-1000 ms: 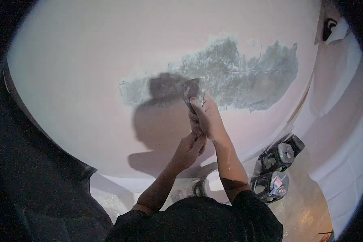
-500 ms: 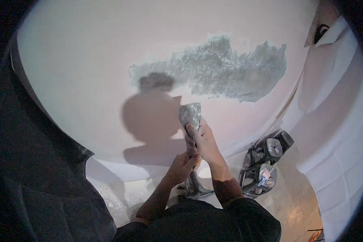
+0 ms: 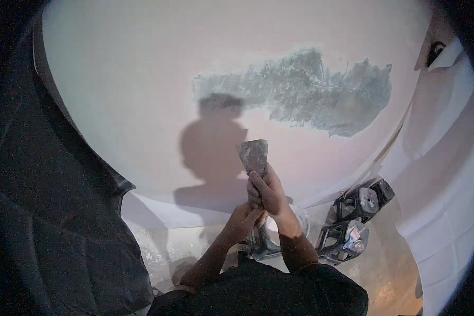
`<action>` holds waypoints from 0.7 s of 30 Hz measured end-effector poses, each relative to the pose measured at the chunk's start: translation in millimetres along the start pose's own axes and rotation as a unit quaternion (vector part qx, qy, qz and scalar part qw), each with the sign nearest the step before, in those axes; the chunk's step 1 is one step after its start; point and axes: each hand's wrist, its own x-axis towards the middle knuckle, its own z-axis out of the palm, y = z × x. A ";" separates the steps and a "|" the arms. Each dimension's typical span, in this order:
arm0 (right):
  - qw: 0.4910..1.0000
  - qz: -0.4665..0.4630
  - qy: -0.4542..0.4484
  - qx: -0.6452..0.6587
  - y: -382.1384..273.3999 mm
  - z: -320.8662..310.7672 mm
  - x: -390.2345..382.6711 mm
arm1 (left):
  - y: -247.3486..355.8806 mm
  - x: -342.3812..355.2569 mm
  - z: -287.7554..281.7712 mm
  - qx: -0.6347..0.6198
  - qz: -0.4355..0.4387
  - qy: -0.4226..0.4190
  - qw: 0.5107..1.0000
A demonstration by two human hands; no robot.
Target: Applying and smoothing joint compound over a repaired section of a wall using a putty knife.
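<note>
A putty knife [image 3: 253, 154] with a wide metal blade, smeared grey and whitish, points up and away from me. My right hand [image 3: 271, 195] is closed round its upper handle, thumb lying at the base of the blade. Just below, my left hand [image 3: 241, 222] is closed by the handle's lower end, touching my right hand; its grip is partly hidden, and a bit of orange shows beneath it. Ahead is a pale wall [image 3: 116, 68] bearing a ragged grey patch [image 3: 300, 87]. The blade stands apart from the patch, below it in view.
Black stools or steps [image 3: 363, 203] stand on the dusty floor [image 3: 387, 263] at right, small items on the nearer one. Behind my forearms, a black stand [image 3: 259, 243] and a pale round rim [image 3: 304, 220] partly show. Dark cloth [image 3: 73, 221] hangs left, white sheeting [image 3: 440, 158] right.
My view has shifted, so the wall patch and stools appear farther right. The putty knife's blade has turned slightly and looks darker. Both hands keep their hold.
</note>
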 end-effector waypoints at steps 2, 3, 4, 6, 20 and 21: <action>1.000 0.004 0.004 0.013 -1.0 -1.3 10.1 | -4.6 8.5 -8.0 0.025 -0.004 0.010 1.000; 1.000 0.001 0.000 -0.002 -0.3 -2.9 14.8 | -10.1 11.6 -13.7 0.033 -0.013 -0.007 0.999; 1.000 -0.002 -0.005 -0.016 0.2 -4.3 20.0 | -13.8 14.9 -18.1 0.041 -0.022 -0.024 0.999; 1.000 -0.015 0.005 -0.015 0.9 0.3 34.2 | -10.9 24.2 -21.3 0.033 -0.005 -0.009 0.999; 0.999 -0.021 0.001 -0.042 -30.3 -17.7 120.7 | 7.2 112.7 -54.2 0.055 0.023 0.027 0.998; 0.998 -0.030 0.016 -0.062 -35.0 -20.3 125.9 | 8.2 120.3 -54.3 0.033 0.012 0.018 0.999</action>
